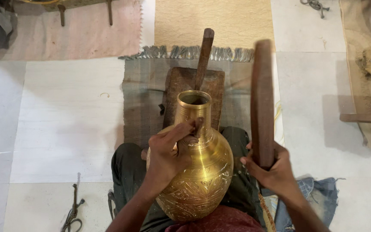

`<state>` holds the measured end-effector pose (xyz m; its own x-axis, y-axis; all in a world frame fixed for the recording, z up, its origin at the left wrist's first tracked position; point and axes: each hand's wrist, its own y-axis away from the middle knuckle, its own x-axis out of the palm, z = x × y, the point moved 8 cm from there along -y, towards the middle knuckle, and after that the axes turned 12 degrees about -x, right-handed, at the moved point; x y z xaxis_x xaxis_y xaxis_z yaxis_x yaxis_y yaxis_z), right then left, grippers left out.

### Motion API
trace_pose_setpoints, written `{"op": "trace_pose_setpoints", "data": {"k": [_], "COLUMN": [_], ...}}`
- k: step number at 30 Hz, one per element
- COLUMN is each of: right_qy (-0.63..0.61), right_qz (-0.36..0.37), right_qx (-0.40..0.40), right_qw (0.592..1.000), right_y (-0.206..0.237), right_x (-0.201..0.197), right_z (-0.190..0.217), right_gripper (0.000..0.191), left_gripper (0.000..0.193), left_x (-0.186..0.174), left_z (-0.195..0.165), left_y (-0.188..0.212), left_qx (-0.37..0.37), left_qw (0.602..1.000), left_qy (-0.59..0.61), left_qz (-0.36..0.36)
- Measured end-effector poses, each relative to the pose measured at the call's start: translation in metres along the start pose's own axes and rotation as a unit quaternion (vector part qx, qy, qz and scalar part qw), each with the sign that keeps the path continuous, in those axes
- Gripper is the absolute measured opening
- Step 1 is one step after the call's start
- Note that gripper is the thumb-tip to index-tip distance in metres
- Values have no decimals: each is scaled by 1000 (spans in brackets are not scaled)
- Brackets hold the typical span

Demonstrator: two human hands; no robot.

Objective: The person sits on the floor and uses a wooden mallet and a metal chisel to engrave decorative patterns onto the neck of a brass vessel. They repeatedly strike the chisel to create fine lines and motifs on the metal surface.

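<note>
On the lap: engraved brass vase (200, 172).
Left hand (168, 154) clasps its neck; right hand (269, 169) is closed around a wooden mallet (262, 101).

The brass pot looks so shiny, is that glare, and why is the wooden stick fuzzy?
Head view: the brass pot catches bright highlights on its shoulder, though its engraving stays readable; the wooden stick in the right hand looks soft-edged, probably motion blur; the left hand is sharp.

One engraved brass vase (200, 172) at six o'clock, one wooden mallet (262, 103) at three, one wooden block (181, 92) at center, two hands, three mats.
</note>
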<state>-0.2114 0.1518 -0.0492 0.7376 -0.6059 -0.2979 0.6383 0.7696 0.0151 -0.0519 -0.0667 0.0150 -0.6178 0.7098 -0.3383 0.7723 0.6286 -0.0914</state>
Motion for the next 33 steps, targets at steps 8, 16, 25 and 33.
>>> {"op": "trace_pose_setpoints", "data": {"k": [8,16,25,33], "right_qy": [195,507,423,243], "right_qz": [113,388,324,252], "right_qx": [-187,51,71,-120], "right_qw": [956,768,843,929], "right_y": [-47,-79,-93,-102], "right_x": [-16,1,8,23], "right_z": [107,150,147,174], "right_gripper": [38,29,32,34], "left_gripper": [41,35,39,47], "left_x": [-3,-1,0,-1], "left_z": [-9,-2,1,-3], "left_y": [-3,0,0,-4], "left_qx": [15,29,69,7], "left_qw": [999,999,996,998], "left_qy": [23,-11,6,57], "left_qz": [-20,-40,-60,-19]}}
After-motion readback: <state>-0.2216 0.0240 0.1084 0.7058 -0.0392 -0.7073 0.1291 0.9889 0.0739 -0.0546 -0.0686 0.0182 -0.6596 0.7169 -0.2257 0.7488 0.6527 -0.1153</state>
